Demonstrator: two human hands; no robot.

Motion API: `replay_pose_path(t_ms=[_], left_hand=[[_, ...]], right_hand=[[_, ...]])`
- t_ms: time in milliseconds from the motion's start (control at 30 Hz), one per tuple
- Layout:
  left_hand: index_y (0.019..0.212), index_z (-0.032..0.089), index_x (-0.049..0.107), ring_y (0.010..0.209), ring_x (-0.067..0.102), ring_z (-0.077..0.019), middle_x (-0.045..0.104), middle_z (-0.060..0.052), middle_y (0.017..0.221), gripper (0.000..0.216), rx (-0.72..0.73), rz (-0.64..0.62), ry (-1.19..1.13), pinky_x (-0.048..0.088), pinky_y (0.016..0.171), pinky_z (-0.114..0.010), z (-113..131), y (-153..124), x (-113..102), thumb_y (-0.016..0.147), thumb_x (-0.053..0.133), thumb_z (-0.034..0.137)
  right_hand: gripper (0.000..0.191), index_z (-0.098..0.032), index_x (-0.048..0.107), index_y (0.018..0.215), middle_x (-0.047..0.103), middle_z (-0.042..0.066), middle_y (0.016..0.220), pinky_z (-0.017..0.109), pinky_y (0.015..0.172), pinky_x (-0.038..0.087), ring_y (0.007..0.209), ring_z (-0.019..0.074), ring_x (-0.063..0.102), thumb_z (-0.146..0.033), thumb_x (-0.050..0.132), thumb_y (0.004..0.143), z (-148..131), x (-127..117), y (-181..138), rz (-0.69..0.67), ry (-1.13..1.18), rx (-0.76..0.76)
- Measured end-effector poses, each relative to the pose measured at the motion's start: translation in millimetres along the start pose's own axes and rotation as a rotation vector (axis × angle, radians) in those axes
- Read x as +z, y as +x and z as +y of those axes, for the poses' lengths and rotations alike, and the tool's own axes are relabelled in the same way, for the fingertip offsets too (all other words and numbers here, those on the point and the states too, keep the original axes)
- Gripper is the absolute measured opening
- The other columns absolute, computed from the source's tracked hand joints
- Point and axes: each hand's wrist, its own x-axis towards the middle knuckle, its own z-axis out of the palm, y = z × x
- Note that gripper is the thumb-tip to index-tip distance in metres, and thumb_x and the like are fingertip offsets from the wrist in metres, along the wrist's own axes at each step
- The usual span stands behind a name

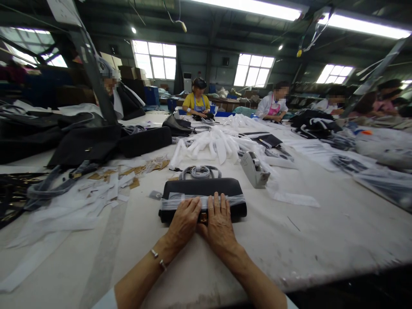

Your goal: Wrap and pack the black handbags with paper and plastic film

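Observation:
A black handbag (199, 186) lies on the table straight in front of me, with a gold clasp (204, 217) at its near side. Across its front runs a strip of translucent wrapping (236, 199). My left hand (185, 219) rests on the strip left of the clasp, its fingers laid out along the surface. On the other side of the clasp, my right hand (220, 221) presses flat, fingers stretched forward. Behind the bag, its wrapped handle (217, 170) and a coiled grey strap (200, 172) lie on the table.
A grey tape dispenser (255, 171) stands behind the bag to the right. White foam strips (212, 146) are heaped farther back. Paper scraps (109, 189) and black bags (85, 143) cover the left. Co-workers sit across the table, one in a yellow top (189, 103).

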Motion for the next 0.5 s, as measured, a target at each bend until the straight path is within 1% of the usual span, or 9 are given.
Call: replay_pose_path(t_ms=[67, 133, 200, 267, 333, 367, 433, 500], left_hand=[[0.127, 0.008, 0.051, 0.113, 0.052, -0.0290, 0.055, -0.017, 0.128, 0.040, -0.004, 0.054, -0.012, 0.047, 0.095, -0.043, 1.1, -4.2, 4.3, 0.088, 0.041, 0.005], [0.128, 0.009, 0.051, 0.111, 0.053, -0.0289, 0.056, -0.017, 0.125, 0.041, -0.011, 0.076, -0.025, 0.049, 0.094, -0.043, 1.6, -5.8, 6.7, 0.089, 0.041, 0.005], [0.127, 0.012, 0.052, 0.107, 0.055, -0.0279, 0.058, -0.015, 0.118, 0.039, -0.014, 0.084, -0.046, 0.049, 0.093, -0.044, 2.7, -5.4, 7.5, 0.090, 0.042, 0.006], [0.124, 0.014, 0.055, 0.105, 0.056, -0.0270, 0.060, -0.013, 0.112, 0.036, -0.013, 0.084, -0.066, 0.050, 0.094, -0.045, 4.0, -4.3, 8.1, 0.091, 0.042, 0.007], [0.122, 0.014, 0.056, 0.105, 0.057, -0.0268, 0.062, -0.013, 0.110, 0.034, -0.012, 0.076, -0.070, 0.049, 0.096, -0.046, 4.2, -3.5, 9.3, 0.092, 0.042, 0.008], [0.122, 0.013, 0.057, 0.106, 0.058, -0.0270, 0.062, -0.013, 0.112, 0.033, -0.010, 0.073, -0.066, 0.049, 0.097, -0.046, 3.8, -3.4, 10.2, 0.092, 0.042, 0.008], [0.123, 0.012, 0.057, 0.110, 0.058, -0.0270, 0.063, -0.013, 0.115, 0.034, 0.011, 0.079, -0.058, 0.048, 0.099, -0.047, 1.7, -3.3, 12.2, 0.093, 0.041, 0.008], [0.125, 0.012, 0.056, 0.116, 0.057, -0.0265, 0.063, -0.014, 0.120, 0.036, 0.047, 0.080, -0.062, 0.046, 0.103, -0.047, -1.0, -2.9, 13.7, 0.094, 0.038, 0.009]], right_hand=[[0.072, -0.006, 0.043, 0.141, 0.035, 0.024, 0.151, 0.065, 0.112, 0.024, 0.142, 0.0441, 0.022, -0.034, 0.069, 0.081, -2.1, -5.7, -0.2, -0.014, 0.040, -0.014], [0.062, -0.011, 0.044, 0.141, 0.037, 0.019, 0.152, 0.065, 0.112, 0.025, 0.143, 0.0404, 0.022, -0.023, 0.062, 0.084, -7.2, -12.4, 0.4, -0.013, 0.099, -0.032], [0.053, -0.011, 0.047, 0.138, 0.044, 0.018, 0.147, 0.060, 0.112, 0.029, 0.141, 0.0349, 0.029, -0.012, 0.051, 0.085, -13.8, -17.6, 2.1, 0.008, 0.179, -0.060], [0.048, -0.007, 0.051, 0.132, 0.053, 0.019, 0.136, 0.050, 0.111, 0.037, 0.133, 0.0283, 0.042, -0.006, 0.041, 0.086, -19.5, -20.5, 5.1, 0.045, 0.275, -0.083], [0.043, -0.005, 0.055, 0.126, 0.060, 0.019, 0.125, 0.043, 0.107, 0.044, 0.122, 0.0243, 0.052, -0.005, 0.036, 0.087, -22.0, -21.6, 9.1, 0.074, 0.360, -0.087], [0.040, -0.005, 0.056, 0.123, 0.062, 0.018, 0.121, 0.041, 0.106, 0.045, 0.118, 0.0234, 0.054, -0.006, 0.035, 0.089, -21.9, -21.8, 11.3, 0.077, 0.389, -0.083], [0.037, -0.007, 0.059, 0.119, 0.064, 0.016, 0.117, 0.042, 0.107, 0.043, 0.115, 0.0229, 0.057, -0.008, 0.036, 0.091, -19.3, -21.9, 15.4, 0.060, 0.400, -0.072], [0.035, -0.009, 0.059, 0.120, 0.065, 0.015, 0.119, 0.046, 0.110, 0.040, 0.117, 0.0240, 0.057, -0.011, 0.037, 0.093, -14.8, -21.5, 18.9, 0.025, 0.349, -0.060]])
